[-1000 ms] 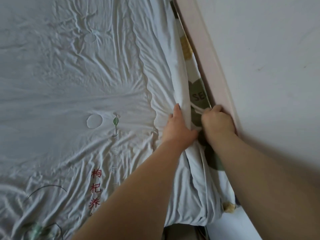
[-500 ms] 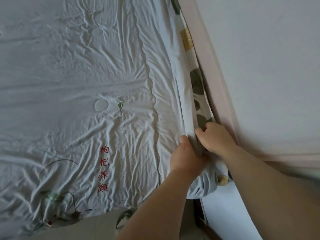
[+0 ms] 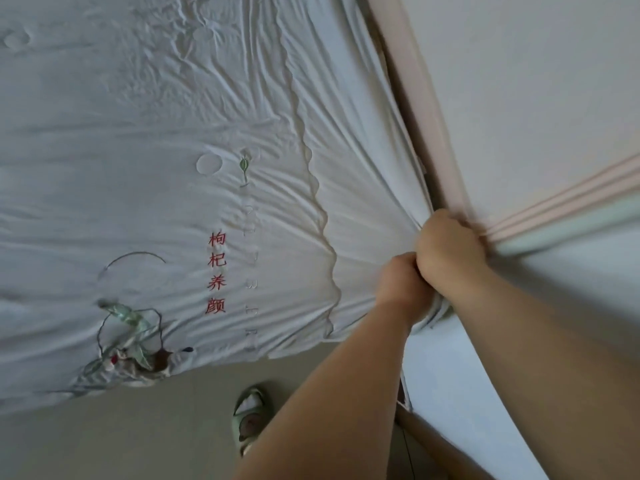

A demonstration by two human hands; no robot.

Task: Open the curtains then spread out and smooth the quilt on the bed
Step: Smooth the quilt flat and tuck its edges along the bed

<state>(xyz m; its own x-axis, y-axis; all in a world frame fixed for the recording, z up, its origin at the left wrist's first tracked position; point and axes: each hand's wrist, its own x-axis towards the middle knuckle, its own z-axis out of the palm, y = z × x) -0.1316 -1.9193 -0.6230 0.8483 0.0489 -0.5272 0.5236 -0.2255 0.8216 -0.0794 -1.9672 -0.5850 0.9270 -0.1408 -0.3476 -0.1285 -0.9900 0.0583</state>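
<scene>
Gripping the bunched corner of the white embroidered quilt (image 3: 138, 202), the left hand (image 3: 401, 292) and right hand (image 3: 446, 252) close in touching fists beside the pink bed frame (image 3: 424, 109). It lies wrinkled and spread wide, near edge overhanging the floor (image 3: 138, 438).

Bed (image 3: 420, 98): a pale pink rail runs along its far side, and the lying surface is wholly covered by a white quilt (image 3: 138, 168), which is spread out but heavily creased, the creases fanning from the corner beside the rail. The quilt bears red stitched characters (image 3: 216, 275) and a green leaf motif (image 3: 128, 341) at its near edge, which overhangs the floor (image 3: 138, 441). Floor: plain beige, with one pale green sandal (image 3: 251, 415) standing on it near that edge.
</scene>
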